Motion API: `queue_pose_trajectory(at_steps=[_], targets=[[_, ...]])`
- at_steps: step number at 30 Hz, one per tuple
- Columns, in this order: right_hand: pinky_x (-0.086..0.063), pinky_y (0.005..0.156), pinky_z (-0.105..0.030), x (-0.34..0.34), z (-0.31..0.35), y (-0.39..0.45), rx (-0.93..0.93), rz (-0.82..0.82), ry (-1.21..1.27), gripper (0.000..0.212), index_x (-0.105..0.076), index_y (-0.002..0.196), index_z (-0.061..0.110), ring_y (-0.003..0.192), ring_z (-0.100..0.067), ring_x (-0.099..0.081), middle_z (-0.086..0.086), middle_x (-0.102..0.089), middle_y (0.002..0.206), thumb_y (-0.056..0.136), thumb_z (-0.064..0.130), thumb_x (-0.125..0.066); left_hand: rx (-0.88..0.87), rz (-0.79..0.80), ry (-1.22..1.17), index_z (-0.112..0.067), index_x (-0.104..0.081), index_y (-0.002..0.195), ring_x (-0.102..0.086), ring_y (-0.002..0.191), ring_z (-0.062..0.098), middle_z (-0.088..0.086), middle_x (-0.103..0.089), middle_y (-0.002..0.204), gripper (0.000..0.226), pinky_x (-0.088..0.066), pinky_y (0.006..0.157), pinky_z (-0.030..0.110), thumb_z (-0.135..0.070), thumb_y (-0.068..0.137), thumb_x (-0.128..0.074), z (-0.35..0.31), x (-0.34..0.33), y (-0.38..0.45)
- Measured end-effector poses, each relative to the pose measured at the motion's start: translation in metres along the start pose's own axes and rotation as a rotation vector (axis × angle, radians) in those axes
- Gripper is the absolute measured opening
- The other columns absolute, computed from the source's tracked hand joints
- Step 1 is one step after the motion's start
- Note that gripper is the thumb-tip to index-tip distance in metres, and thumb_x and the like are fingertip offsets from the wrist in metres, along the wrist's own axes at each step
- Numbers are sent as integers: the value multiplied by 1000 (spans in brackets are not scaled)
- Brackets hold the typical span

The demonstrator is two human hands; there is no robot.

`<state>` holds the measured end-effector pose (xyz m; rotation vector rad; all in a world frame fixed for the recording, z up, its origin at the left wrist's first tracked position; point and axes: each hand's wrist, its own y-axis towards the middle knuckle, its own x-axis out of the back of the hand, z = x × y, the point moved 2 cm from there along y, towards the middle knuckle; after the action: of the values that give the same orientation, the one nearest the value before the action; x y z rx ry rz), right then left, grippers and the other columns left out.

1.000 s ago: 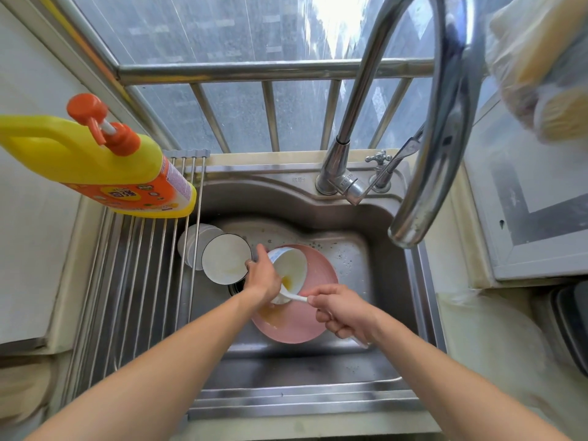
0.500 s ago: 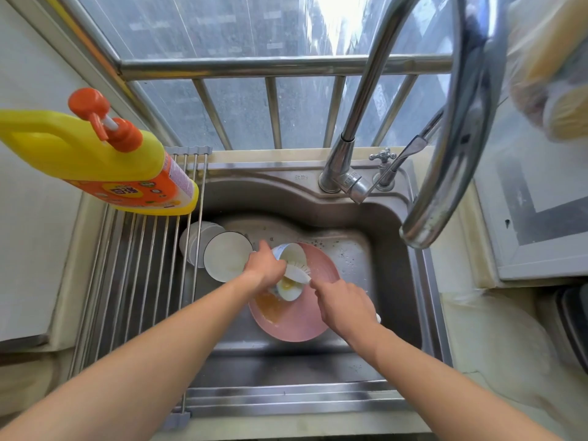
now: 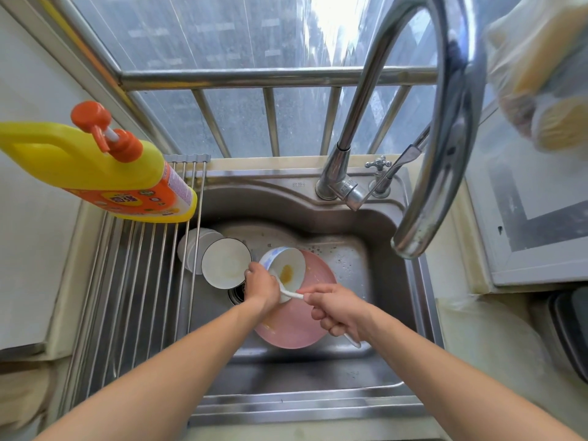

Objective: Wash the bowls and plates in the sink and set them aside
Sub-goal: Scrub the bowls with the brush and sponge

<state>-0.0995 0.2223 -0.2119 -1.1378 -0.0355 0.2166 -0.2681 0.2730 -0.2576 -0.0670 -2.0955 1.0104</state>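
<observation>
My left hand (image 3: 262, 286) grips a small white bowl with a blue pattern (image 3: 288, 265), tilted on its side over a pink plate (image 3: 297, 326) in the steel sink (image 3: 353, 259). Orange residue sits inside the bowl. My right hand (image 3: 337, 308) holds a white spoon (image 3: 291, 293) whose tip reaches into the bowl. Left of my left hand stands another white bowl with a dark rim (image 3: 226, 262). Behind that one, more white bowls (image 3: 191, 246) lie partly under the rack.
A roll-up steel drying rack (image 3: 133, 288) covers the sink's left side, with a yellow and orange dish soap bottle (image 3: 105, 173) on it. The curved faucet (image 3: 445, 128) arches over the sink's right. A plastic bag (image 3: 544, 74) hangs at the top right.
The bowl has tipped more toward me, showing its inside. My right hand has drawn back toward me and to the right with the spoon.
</observation>
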Motion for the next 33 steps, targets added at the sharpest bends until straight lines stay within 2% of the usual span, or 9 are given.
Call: queue_pose_trajectory(at_steps=[5, 9, 13, 18, 22, 26, 29, 31, 33], targets=[[-43, 61, -37, 5, 9, -5, 469, -420, -1257, 35, -58, 124, 36, 84, -33, -67, -6, -69, 96, 94, 19, -51, -48, 35, 142, 3, -38, 130, -54, 119, 43, 22, -45, 135, 42, -47, 100, 51, -12, 93, -50, 1, -9, 2], [-22, 40, -28, 6, 6, -10, 764, -653, -1711, 62, -71, 109, 19, 38, -29, -55, -7, -57, 59, 51, 12, -92, -41, 55, 193, 7, -37, 133, -54, 123, 41, 26, -47, 136, 44, -47, 103, 43, -15, 96, -48, -10, -4, 1], [-49, 64, -35, -1, -8, -7, 425, -353, -1098, 30, -61, 122, 33, 87, -33, -67, -5, -71, 101, 95, 23, -50, 4, 82, 247, 5, -31, 137, -49, 127, 38, 23, -44, 139, 47, -43, 107, 39, -17, 98, -43, -10, -7, 7], [-19, 42, -15, 6, -4, -2, 13, -39, -109, 17, -69, 104, 25, 44, -12, -29, -1, -47, 62, 101, 23, -52, -14, 89, 280, 0, -37, 136, -51, 123, 39, 18, -43, 138, 39, -43, 104, 41, -11, 99, -38, -11, -2, 4], [-49, 54, -31, 16, 2, -3, 311, -287, -829, 26, -65, 115, 34, 71, -26, -64, 0, -68, 86, 95, 26, -49, -69, 98, 315, 5, -32, 139, -52, 124, 44, 25, -38, 143, 46, -44, 102, 45, -9, 97, -47, -12, -3, 2], [-21, 41, -26, 5, 1, -11, 748, -597, -1717, 59, -68, 119, 24, 45, -29, -60, -7, -61, 68, 63, 14, -87, -29, 129, 339, 6, -29, 143, -52, 127, 44, 24, -39, 146, 53, -47, 104, 46, -11, 96, -45, -16, 0, 3], [-33, 50, -34, 2, -6, -14, 663, -500, -1630, 52, -58, 131, 25, 63, -34, -66, -12, -65, 83, 82, 14, -74, -18, 169, 358, 8, -26, 145, -51, 129, 43, 25, -37, 148, 55, -47, 104, 44, -13, 98, -46, -20, 0, 6], [-42, 65, -35, -2, -12, -15, 453, -361, -1214, 34, -56, 130, 33, 92, -37, -67, -9, -69, 104, 99, 21, -50, -7, 171, 362, 8, -26, 143, -51, 128, 45, 26, -37, 147, 52, -46, 105, 46, -10, 97, -43, -19, 0, 5], [-47, 59, -29, -2, -12, -11, 295, -248, -691, 28, -67, 119, 32, 78, -26, -66, -4, -70, 93, 98, 26, -50, -8, 157, 364, 9, -27, 143, -48, 131, 45, 27, -36, 147, 51, -45, 106, 47, -7, 98, -42, -18, -2, 8]])
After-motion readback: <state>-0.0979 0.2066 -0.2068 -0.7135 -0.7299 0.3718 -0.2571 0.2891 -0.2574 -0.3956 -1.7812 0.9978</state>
